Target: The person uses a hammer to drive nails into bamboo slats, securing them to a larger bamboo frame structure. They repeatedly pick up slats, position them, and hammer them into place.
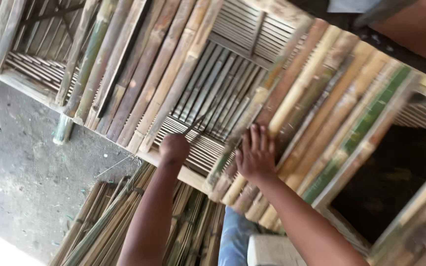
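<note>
The left hand [174,148] is clenched into a fist around a thin dark metal tool [194,125], a slim rod-like piece whose free end slants up and away past the knuckles and lies over the slat panel [213,93]. Its exact kind is too small to tell. That panel sits straight beyond the fist: many narrow, flat bamboo strips, grey-brown and dry, laid side by side with thin gaps, framed by a pale wooden edge just under the fist.

The right hand [256,155] lies flat with its fingers [257,138] spread and released, palm down on a bundle of bamboo poles [311,108]. The fingertips touch the poles where these meet the panel's edge. The poles are round, jointed and long, running diagonally away from the fingers; most are tan or reddish-brown, a few streaked green, with rough scuffed skins.

More split bamboo [139,69], flatter and paler, leans across the panel beyond the left fist. Below both wrists lies a heap of thin bamboo strips [114,221], loose and greenish-tan. Between the forearms shows blue cloth [232,236]. Left of the heap is a grey, gritty concrete floor [25,172].
</note>
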